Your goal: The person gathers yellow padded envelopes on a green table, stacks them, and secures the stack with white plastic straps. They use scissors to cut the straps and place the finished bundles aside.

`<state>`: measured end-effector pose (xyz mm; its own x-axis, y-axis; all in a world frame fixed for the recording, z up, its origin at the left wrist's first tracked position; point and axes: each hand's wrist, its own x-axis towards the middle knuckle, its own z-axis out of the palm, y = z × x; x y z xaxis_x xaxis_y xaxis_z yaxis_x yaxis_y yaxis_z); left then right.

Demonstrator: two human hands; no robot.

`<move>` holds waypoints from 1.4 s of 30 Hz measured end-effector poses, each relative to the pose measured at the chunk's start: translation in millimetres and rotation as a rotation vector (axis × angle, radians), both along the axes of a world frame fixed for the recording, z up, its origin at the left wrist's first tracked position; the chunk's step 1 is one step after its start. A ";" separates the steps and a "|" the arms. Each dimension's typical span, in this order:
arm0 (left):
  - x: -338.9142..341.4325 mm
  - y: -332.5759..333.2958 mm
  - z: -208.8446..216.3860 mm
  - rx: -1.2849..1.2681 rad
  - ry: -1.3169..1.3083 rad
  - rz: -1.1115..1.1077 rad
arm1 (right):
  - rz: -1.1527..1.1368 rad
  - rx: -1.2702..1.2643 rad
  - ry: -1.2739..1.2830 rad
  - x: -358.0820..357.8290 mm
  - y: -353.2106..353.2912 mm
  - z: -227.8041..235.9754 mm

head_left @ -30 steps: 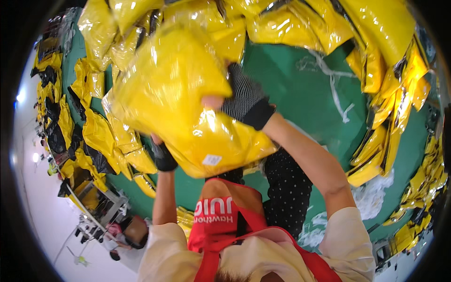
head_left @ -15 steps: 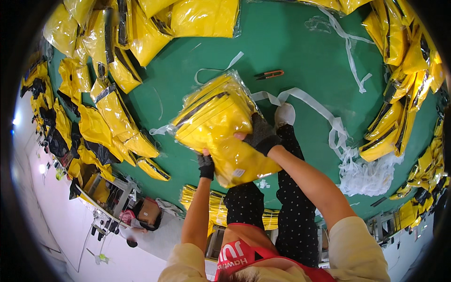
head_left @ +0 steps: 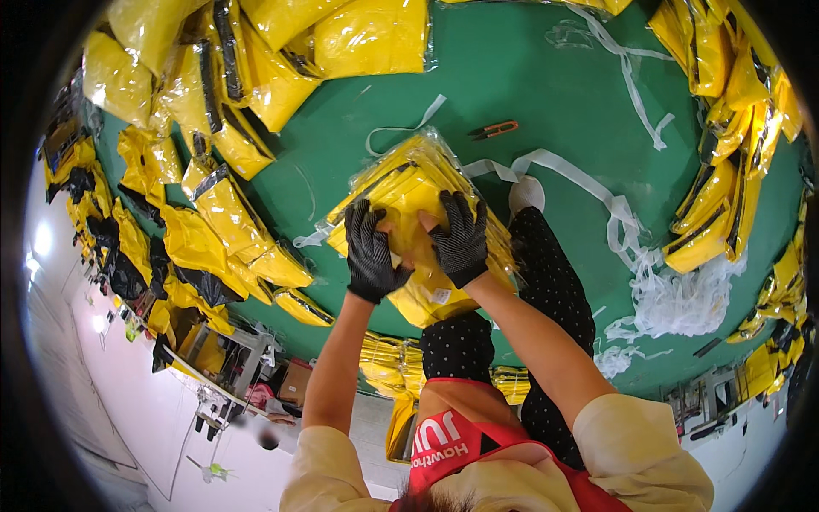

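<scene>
Your left hand (head_left: pixel 375 254) and right hand (head_left: pixel 461 241), both in dark gloves, lie palm-down side by side on the top yellow package (head_left: pixel 414 200) of a stack in clear film. Your fingers are spread and unclenched, pressing on the film rather than gripping around it, with both thumbs turned inward. The stack sits on the green surface (head_left: pixel 512 81) in front of you, between the snips (head_left: pixel 495 130) and your bent knee (head_left: pixel 458 348), with a white strap (head_left: pixel 572 175) trailing from its right side. A second ago you had a yellow package lifted in both hands; half a second ago you held it at its sides over the stack. Now it lies flat.
</scene>
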<state>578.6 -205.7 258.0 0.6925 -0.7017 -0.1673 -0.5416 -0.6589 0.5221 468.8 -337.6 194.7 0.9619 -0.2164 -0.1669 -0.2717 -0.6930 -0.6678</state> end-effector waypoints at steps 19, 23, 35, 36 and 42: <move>13.7 -1.9 -111.9 0.034 -0.213 0.014 | 0.367 0.080 0.177 -81.4 26.6 -71.6; 13.5 10.4 -124.7 0.066 -0.174 0.011 | 0.273 -0.073 0.057 -96.5 50.4 -105.9; 17.8 16.2 -133.6 0.006 -0.198 0.016 | 0.486 -0.336 0.524 -69.7 68.7 -113.4; 18.2 14.2 -128.1 -0.003 -0.186 0.010 | 0.451 -0.279 0.525 -64.2 67.3 -103.5; 12.2 25.3 -104.6 -0.051 -0.138 0.019 | 0.091 0.136 0.200 91.6 -68.6 -41.9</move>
